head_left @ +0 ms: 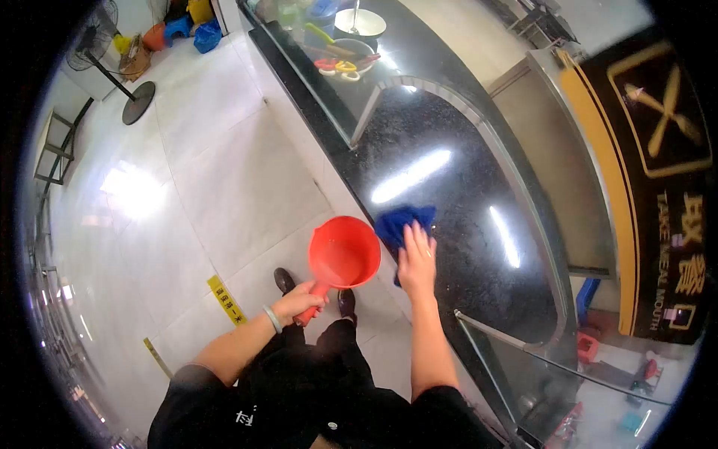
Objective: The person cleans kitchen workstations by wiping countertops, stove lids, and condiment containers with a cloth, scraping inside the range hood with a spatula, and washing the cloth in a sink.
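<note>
My left hand (pixel 301 299) is closed round the handle of a red plastic water dipper (pixel 344 253), held out over the floor beside the counter. The dipper's round bowl faces up; whether a little water lies in it is hard to tell. On the black countertop (pixel 464 187), my right hand (pixel 419 262) holds a blue cloth (pixel 400 224) against the surface, near the edge closest to me. Its fingers reach forward over the cloth, which bunches out ahead of them and to the left. The countertop looks wet and reflects the ceiling lights.
A curved glass guard with a metal frame (pixel 516 176) borders the counter. At its far end stand a white bowl (pixel 360 24) and scissors (pixel 344 67) in a container. A black sign (pixel 658 187) hangs right. A standing fan (pixel 138 103) is on the floor at left.
</note>
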The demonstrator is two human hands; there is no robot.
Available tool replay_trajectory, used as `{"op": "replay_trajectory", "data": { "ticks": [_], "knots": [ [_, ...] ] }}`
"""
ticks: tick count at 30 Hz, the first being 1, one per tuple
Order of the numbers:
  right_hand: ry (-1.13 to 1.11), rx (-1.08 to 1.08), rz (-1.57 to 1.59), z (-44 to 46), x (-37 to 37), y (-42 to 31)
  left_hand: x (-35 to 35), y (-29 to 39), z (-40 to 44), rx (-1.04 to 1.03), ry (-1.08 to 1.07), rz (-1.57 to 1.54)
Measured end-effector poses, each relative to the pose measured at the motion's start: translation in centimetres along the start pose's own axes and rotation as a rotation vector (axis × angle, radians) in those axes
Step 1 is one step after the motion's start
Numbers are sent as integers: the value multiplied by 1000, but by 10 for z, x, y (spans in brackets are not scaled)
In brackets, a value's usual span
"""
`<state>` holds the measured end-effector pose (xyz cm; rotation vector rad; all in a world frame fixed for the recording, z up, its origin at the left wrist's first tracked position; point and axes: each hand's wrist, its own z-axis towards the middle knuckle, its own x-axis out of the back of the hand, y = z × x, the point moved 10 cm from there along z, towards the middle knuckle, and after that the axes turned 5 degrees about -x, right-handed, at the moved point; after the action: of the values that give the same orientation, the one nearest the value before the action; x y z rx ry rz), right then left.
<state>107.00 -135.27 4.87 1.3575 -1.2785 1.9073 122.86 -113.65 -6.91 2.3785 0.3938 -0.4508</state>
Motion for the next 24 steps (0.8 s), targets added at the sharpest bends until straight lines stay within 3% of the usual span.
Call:
{"op": "replay_trajectory", "data": {
  "ticks": [4,6,7,8,10,12,16,24],
  "knots": [
    [433,-444,-215,-76,27,148,39,25,-4,-18,34,21],
    [288,-977,-444,-55,25,185,50,33,-13,-20,11,-41],
    [233,-1068,-483,-29,32,167,58,36,-19,-38,-1,-59],
    [205,-1039,-447,0,30,141,70,34,-25,-39,20,-70],
    [-74,-864,-258,63,13,47,82,30,-33,-75,8,-110],
    [233,-410,-312,90,-41,-3,105,33,-51,-89,57,-136],
    [212,-48,-9,100,-76,-96,150,36,-90,-138,121,-221],
    [130,198,-57,142,-99,-164,269,59,-171,-293,401,-331]
  ]
}}
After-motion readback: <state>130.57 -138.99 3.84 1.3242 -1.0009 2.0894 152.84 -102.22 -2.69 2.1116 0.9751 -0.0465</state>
